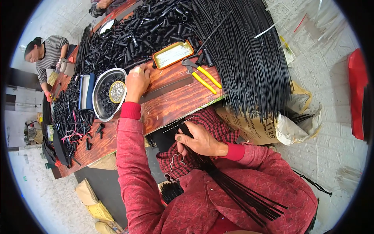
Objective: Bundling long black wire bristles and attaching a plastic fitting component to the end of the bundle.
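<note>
My left hand [138, 81] is over the wooden table, its fingers curled down beside a dark flat bar [167, 87]; whatever the fingertips pinch is hidden. Just left of it is an oval metal bowl [96, 102] of small black parts, holding a round yellow-rimmed dish [117, 92] of tiny metal pieces. Above my lap, my right hand [202, 141] is closed around a bundle of thin black rods [233, 185], whose lower ends fan out across my red jacket. Thin silvery pins show at the bundle's upper end.
Yellow-handled pliers [202, 78] lie near an orange tray [173, 54] of thin silvery pins. Black tubular pieces [132, 33] are heaped behind. A large mass of black rods [249, 58] overhangs the table's right end above a paper sack [249, 126]. Another person [50, 56] works at far left.
</note>
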`<state>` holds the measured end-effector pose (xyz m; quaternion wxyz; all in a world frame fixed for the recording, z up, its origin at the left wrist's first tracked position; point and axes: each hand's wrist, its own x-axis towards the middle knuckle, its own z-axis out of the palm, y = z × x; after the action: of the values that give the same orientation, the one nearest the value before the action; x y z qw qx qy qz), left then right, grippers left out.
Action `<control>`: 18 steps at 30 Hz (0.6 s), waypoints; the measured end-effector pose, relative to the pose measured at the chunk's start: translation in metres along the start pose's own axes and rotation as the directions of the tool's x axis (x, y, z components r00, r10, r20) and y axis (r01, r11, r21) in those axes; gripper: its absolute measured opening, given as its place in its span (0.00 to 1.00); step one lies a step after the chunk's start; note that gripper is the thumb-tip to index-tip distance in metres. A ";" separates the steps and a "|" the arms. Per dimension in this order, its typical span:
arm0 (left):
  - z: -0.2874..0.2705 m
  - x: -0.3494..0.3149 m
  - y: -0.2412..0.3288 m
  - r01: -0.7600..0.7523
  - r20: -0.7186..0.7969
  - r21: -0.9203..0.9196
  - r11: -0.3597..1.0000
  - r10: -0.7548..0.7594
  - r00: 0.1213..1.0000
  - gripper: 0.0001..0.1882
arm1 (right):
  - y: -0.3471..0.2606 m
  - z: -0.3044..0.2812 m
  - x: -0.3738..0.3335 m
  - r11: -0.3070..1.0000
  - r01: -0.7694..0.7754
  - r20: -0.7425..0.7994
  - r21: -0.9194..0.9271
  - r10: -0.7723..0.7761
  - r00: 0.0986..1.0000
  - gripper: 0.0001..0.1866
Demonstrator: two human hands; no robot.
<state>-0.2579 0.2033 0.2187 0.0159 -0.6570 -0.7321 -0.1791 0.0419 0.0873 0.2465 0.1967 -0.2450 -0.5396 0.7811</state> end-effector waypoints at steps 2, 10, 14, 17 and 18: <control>0.000 0.000 0.008 0.056 0.003 -0.068 0.996 -0.056 0.998 0.09 | -0.001 -0.003 0.001 0.999 0.007 -0.015 0.034 -0.007 1.000 0.13; 0.015 0.023 0.014 0.080 -0.124 0.036 0.996 -0.075 0.989 0.11 | -0.004 -0.004 0.000 0.999 0.008 0.015 0.040 -0.009 1.000 0.12; 0.023 0.022 0.020 0.119 -0.158 0.063 0.991 -0.108 0.981 0.15 | -0.003 -0.009 -0.001 0.999 0.017 -0.007 0.044 -0.016 1.000 0.12; 0.022 0.032 0.012 0.147 -0.094 0.114 0.983 -0.137 0.986 0.15 | 0.000 -0.010 -0.001 0.999 0.024 -0.013 0.049 -0.023 1.000 0.13; 0.020 0.034 0.010 0.130 -0.074 0.130 0.983 -0.121 0.990 0.14 | 0.000 -0.009 -0.001 0.998 0.030 -0.012 0.050 -0.029 0.999 0.13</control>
<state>-0.2486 0.2424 0.2112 0.0730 -0.6008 -0.7816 -0.1514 0.0482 0.0939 0.2438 0.2174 -0.2363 -0.5222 0.7901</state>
